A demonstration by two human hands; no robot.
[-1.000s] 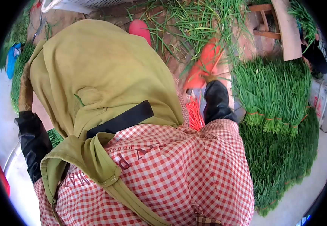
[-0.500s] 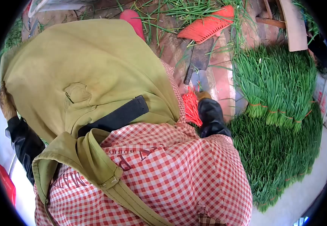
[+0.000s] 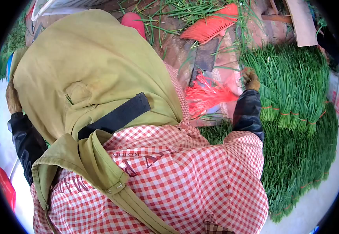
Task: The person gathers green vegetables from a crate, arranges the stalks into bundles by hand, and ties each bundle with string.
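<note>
My right hand (image 3: 250, 79), in a brown glove with a black sleeve, is raised beside the upright green stalks (image 3: 290, 85), with its fingers curled in. Whether anything is between the fingers is too small to make out. Left of that wrist, a bunch of thin red ties (image 3: 208, 95) fans out, partly blurred. My left hand (image 3: 13, 95), also gloved, lies at the left edge of the olive cloth (image 3: 111, 54) over my lap. The cloth hides its fingers. Several red bands circle the bundles of green stalks near their pale lower ends.
A red broom head (image 3: 210, 24) lies among loose green stalks at the top. Left of it shows a pink rounded object (image 3: 134, 23). A wooden board (image 3: 301, 23) stands at the upper right, a white crate (image 3: 60, 7) at the upper left. More dense green stalks (image 3: 302, 167) spread lower right.
My right hand has moved up and to the right, away from the red ties toward the green bundles. The ties have spread out and blurred. My left hand has shifted only slightly.
</note>
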